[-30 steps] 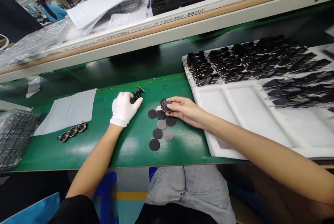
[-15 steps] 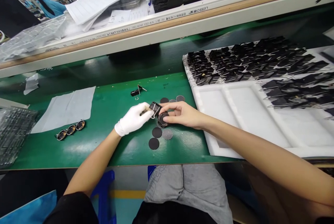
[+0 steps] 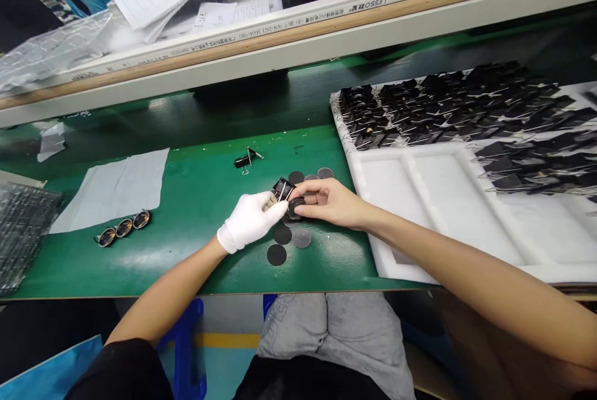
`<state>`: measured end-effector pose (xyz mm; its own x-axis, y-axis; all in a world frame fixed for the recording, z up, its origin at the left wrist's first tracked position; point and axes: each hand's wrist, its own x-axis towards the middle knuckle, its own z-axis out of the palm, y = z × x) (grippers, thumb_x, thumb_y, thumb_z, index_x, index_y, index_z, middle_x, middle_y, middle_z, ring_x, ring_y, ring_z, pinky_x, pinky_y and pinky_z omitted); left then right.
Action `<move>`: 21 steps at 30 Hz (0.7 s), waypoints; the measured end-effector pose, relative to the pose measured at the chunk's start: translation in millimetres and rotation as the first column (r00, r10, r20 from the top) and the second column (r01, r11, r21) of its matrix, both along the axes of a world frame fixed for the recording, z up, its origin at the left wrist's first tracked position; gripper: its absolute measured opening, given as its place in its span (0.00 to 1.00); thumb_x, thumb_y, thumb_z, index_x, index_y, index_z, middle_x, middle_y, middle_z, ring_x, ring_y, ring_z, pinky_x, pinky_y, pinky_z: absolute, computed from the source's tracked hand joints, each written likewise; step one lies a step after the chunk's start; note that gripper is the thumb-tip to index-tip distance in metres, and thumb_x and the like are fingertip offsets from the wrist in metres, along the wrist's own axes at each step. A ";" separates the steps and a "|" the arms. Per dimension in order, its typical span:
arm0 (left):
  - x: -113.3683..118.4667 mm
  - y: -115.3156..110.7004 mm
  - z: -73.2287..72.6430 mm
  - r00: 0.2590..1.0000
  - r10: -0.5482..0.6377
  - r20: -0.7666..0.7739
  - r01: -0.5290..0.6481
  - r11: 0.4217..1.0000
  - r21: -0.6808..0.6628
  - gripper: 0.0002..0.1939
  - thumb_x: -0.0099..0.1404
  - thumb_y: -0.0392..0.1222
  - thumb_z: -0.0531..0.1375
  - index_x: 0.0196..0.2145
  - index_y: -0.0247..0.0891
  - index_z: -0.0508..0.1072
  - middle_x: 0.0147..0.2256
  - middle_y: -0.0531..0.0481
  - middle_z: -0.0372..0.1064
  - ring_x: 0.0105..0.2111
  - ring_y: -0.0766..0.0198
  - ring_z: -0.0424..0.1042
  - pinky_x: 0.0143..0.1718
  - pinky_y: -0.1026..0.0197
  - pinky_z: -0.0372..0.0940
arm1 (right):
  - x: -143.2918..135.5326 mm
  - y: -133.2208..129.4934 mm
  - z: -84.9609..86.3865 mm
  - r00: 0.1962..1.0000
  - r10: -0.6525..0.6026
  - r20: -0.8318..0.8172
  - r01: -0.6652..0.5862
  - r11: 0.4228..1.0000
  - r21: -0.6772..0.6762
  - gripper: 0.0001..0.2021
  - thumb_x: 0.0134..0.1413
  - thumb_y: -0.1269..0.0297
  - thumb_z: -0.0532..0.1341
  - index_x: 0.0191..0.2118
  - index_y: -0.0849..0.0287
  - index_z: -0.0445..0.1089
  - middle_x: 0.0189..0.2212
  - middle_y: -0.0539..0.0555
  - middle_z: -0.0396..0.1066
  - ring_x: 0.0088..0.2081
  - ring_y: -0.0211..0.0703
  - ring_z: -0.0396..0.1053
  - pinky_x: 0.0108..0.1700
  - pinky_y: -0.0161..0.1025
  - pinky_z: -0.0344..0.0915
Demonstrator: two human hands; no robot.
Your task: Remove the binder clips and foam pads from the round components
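Note:
My left hand (image 3: pixel 249 219), in a white glove with bare fingertips showing, is closed on a black binder clip (image 3: pixel 283 189). My right hand (image 3: pixel 329 203), bare, pinches a small stack of dark round discs (image 3: pixel 295 208) right beside the clip. Whether the clip's jaws grip the discs is hidden by my fingers. Loose on the green table below lie black discs (image 3: pixel 277 255) and a grey one (image 3: pixel 301 237). More discs (image 3: pixel 325 173) rest behind my right hand. Another black binder clip (image 3: pixel 247 160) lies farther back, its wire handles sticking up.
A white foam tray (image 3: pixel 373 207) on the right bears many black binder clips (image 3: pixel 433 107) along its back. To the left are a white sheet (image 3: pixel 116 182), three round tortoiseshell-coloured lenses (image 3: pixel 124 227) and stacked clear plastic trays (image 3: pixel 28 232). A shelf edge (image 3: pixel 280 55) crosses behind.
My left hand has moved slightly right with the binder clip, bringing it closer against the discs in my right hand. The clip is tilted differently. My right hand stays nearly in place.

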<state>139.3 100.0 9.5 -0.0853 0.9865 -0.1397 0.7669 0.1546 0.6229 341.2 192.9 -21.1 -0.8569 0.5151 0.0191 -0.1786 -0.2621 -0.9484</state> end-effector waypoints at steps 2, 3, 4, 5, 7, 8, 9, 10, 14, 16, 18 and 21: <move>0.3 0.5 1.3 1.000 0.017 -0.013 -0.017 1.000 0.004 0.23 0.64 0.60 0.55 0.22 0.40 0.59 0.21 0.56 0.57 0.24 0.67 0.54 0.25 0.62 0.49 | -0.1 -0.6 1.6 0.999 -0.030 -0.019 0.030 1.000 0.008 0.13 0.50 0.60 0.74 0.42 0.57 0.79 0.52 0.56 0.76 0.48 0.44 0.77 0.53 0.43 0.75; -0.7 0.7 2.1 0.999 0.021 -0.024 -0.021 1.000 0.006 0.23 0.63 0.60 0.55 0.22 0.40 0.58 0.21 0.56 0.56 0.24 0.68 0.53 0.25 0.62 0.49 | 0.3 -0.1 2.9 0.997 -0.067 -0.028 0.067 0.998 0.006 0.13 0.52 0.60 0.74 0.43 0.57 0.80 0.52 0.56 0.76 0.48 0.44 0.77 0.53 0.43 0.74; -2.1 0.9 3.1 0.999 0.023 -0.035 -0.023 1.000 0.006 0.23 0.62 0.60 0.56 0.21 0.40 0.57 0.21 0.56 0.54 0.24 0.68 0.52 0.25 0.62 0.48 | 1.1 1.2 4.2 0.993 -0.113 -0.031 0.113 0.994 0.002 0.13 0.53 0.59 0.73 0.44 0.56 0.80 0.51 0.56 0.77 0.47 0.43 0.76 0.53 0.43 0.74; -3.5 0.9 4.2 0.999 0.023 -0.042 -0.023 1.000 0.004 0.23 0.61 0.59 0.56 0.21 0.41 0.57 0.20 0.56 0.53 0.23 0.68 0.51 0.25 0.62 0.47 | 2.3 3.4 5.4 0.987 -0.158 -0.028 0.158 0.987 -0.003 0.14 0.53 0.58 0.73 0.45 0.56 0.79 0.50 0.55 0.77 0.47 0.42 0.76 0.53 0.43 0.74; -5.2 0.5 6.7 0.999 0.016 -0.044 -0.017 1.000 -0.005 0.23 0.61 0.58 0.56 0.20 0.41 0.55 0.20 0.57 0.50 0.23 0.69 0.49 0.24 0.62 0.46 | 6.3 10.3 7.5 0.977 -0.215 0.000 0.215 0.976 -0.018 0.19 0.51 0.58 0.74 0.49 0.55 0.78 0.46 0.54 0.78 0.45 0.42 0.76 0.51 0.43 0.75; -5.2 0.0 7.9 0.999 0.009 -0.040 -0.009 1.000 -0.014 0.23 0.61 0.58 0.55 0.19 0.40 0.54 0.19 0.57 0.48 0.23 0.69 0.49 0.24 0.62 0.45 | 8.9 14.8 8.4 0.973 -0.231 0.021 0.231 0.973 -0.014 0.22 0.48 0.59 0.75 0.50 0.55 0.78 0.45 0.54 0.79 0.44 0.43 0.76 0.48 0.44 0.76; -4.5 -0.6 9.0 0.999 -0.001 -0.036 0.000 1.000 -0.027 0.23 0.60 0.58 0.55 0.19 0.40 0.54 0.19 0.57 0.48 0.23 0.69 0.48 0.24 0.62 0.45 | 11.9 19.6 9.3 0.969 -0.242 0.043 0.242 0.970 0.008 0.23 0.46 0.59 0.76 0.49 0.56 0.78 0.43 0.55 0.79 0.43 0.45 0.76 0.46 0.44 0.76; -3.3 -1.3 9.7 0.999 -0.011 -0.031 0.010 0.999 -0.043 0.24 0.60 0.58 0.55 0.18 0.40 0.53 0.19 0.57 0.47 0.23 0.69 0.48 0.24 0.62 0.45 | 15.1 24.4 10.2 0.966 -0.248 0.066 0.246 0.968 0.044 0.23 0.44 0.59 0.77 0.48 0.57 0.78 0.41 0.55 0.80 0.42 0.46 0.77 0.44 0.44 0.77; 4.2 -5.3 8.7 0.997 -0.069 -0.024 0.066 0.992 -0.107 0.24 0.61 0.59 0.56 0.18 0.40 0.56 0.19 0.57 0.49 0.22 0.69 0.50 0.23 0.62 0.46 | 25.5 38.6 12.5 0.976 -0.178 0.129 0.147 0.965 0.215 0.16 0.44 0.61 0.76 0.41 0.59 0.80 0.40 0.55 0.81 0.41 0.45 0.78 0.50 0.46 0.75; 7.5 -7.4 6.3 0.994 -0.103 -0.035 0.098 0.988 -0.116 0.24 0.62 0.58 0.56 0.18 0.40 0.58 0.18 0.57 0.50 0.22 0.69 0.50 0.23 0.62 0.47 | 27.3 40.9 11.4 0.984 -0.112 0.142 0.078 0.972 0.222 0.17 0.45 0.61 0.76 0.43 0.58 0.81 0.41 0.55 0.81 0.41 0.45 0.78 0.52 0.47 0.75; 9.6 -9.1 3.6 0.989 -0.141 -0.047 0.135 0.985 -0.109 0.24 0.63 0.58 0.56 0.18 0.40 0.58 0.18 0.57 0.49 0.21 0.70 0.50 0.24 0.62 0.47 | 26.7 40.6 9.2 0.986 -0.083 0.146 0.053 0.978 0.202 0.20 0.43 0.62 0.76 0.46 0.58 0.82 0.42 0.55 0.82 0.41 0.45 0.79 0.52 0.47 0.75; 10.3 -10.0 0.9 0.980 -0.188 -0.065 0.182 0.979 -0.087 0.25 0.64 0.59 0.56 0.18 0.40 0.56 0.17 0.58 0.48 0.21 0.70 0.48 0.24 0.62 0.45 | 24.6 37.9 7.4 0.985 -0.077 0.157 0.045 0.979 0.197 0.20 0.41 0.63 0.77 0.44 0.58 0.82 0.42 0.55 0.82 0.42 0.46 0.80 0.51 0.47 0.76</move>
